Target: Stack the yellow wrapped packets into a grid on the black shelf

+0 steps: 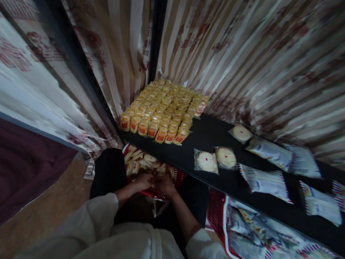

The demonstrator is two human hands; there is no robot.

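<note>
My left hand (144,181) and my right hand (164,185) are close together over a red basket (180,178) between my knees. Round, pale wrapped pastries (147,160) fill that basket. Both hands look closed at the near side of the pile, but dim light and blur hide what the fingers hold. Above the basket, on a black shelf (179,156), stand tight rows of yellow wrapped cakes (161,110) with red labels. Farther right on the shelf lie a pale wrapped pastry (206,161) and two more like it.
White-and-blue packets (266,181) lie along the right part of the shelf. A second red basket (217,210), full of similar packets, stands below its edge. Patterned curtains (213,41) and dark poles (78,53) close off the back. A maroon cloth (21,163) hangs at left.
</note>
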